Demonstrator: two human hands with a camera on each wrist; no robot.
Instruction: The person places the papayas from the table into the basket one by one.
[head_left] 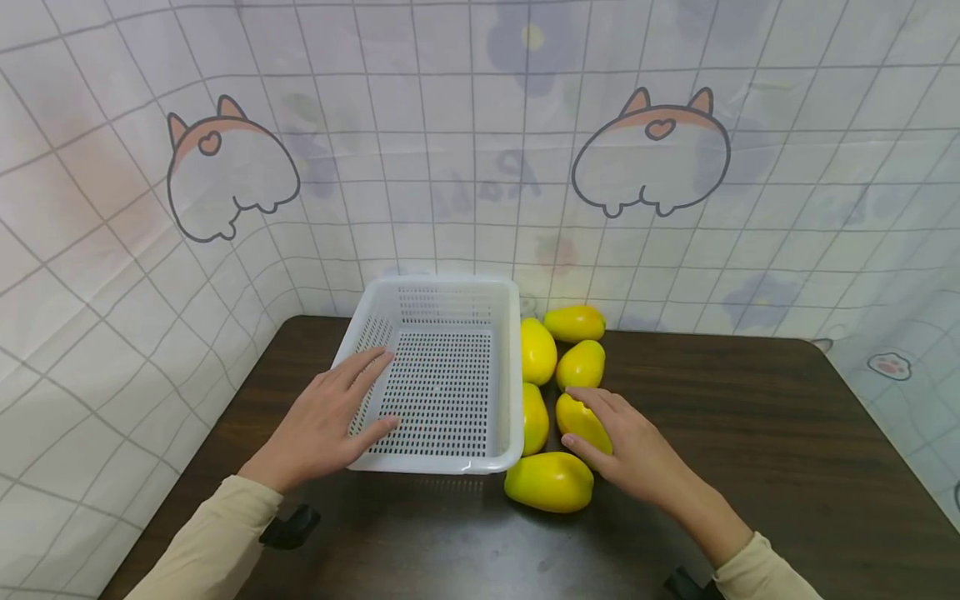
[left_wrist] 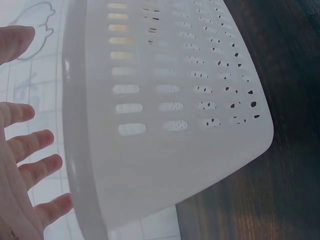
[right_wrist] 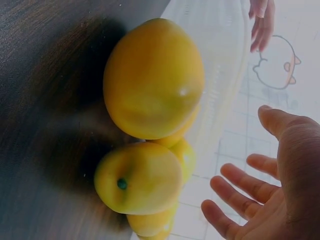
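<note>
My left hand (head_left: 318, 425) hovers over the left side of a white perforated plastic basket (head_left: 468, 465), its fingers spread and holding nothing. In the left wrist view, those fingertips show beside the basket's rim (left_wrist: 77, 125). Nothing lies inside the basket. To its right, my right hand (head_left: 633, 446) is above a yellow mango-like fruit (head_left: 576, 417), partly covering it. The right wrist view shows that hand's fingers relaxed and apart from the fruits. Another, larger yellow fruit (head_left: 551, 483) lies by the basket's front right corner.
Several more yellow fruits (head_left: 581, 365) cluster along the basket's right side, up to its back corner. Everything rests on a dark wood-grain table (head_left: 750, 433). A white gridded cloth (head_left: 450, 167) with cartoon prints hangs behind and to the sides.
</note>
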